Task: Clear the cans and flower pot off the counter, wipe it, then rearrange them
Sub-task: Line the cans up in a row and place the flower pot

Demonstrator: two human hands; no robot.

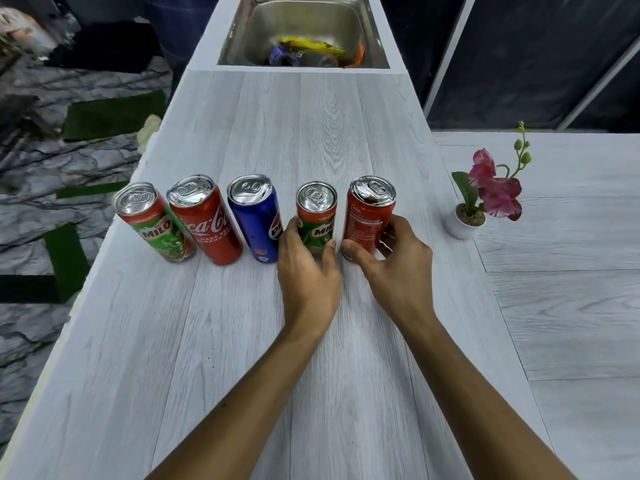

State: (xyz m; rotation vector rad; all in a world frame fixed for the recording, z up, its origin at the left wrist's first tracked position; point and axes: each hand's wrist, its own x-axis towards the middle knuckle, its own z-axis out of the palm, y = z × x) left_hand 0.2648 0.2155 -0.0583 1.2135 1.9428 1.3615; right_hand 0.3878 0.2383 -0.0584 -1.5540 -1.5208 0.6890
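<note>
Your left hand [306, 271] curls round the green-and-red Milo can [317, 216], fourth of five standing in a row on the counter [311, 133]. Your right hand [394, 261] grips the red cola can [369, 213] at the row's right end. The white flower pot [462, 223] with pink blossoms stands near, further right.

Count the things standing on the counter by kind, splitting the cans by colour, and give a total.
Green Milo cans: 2
Red cola cans: 2
Blue can: 1
Flower pot: 1
Total: 6
</note>
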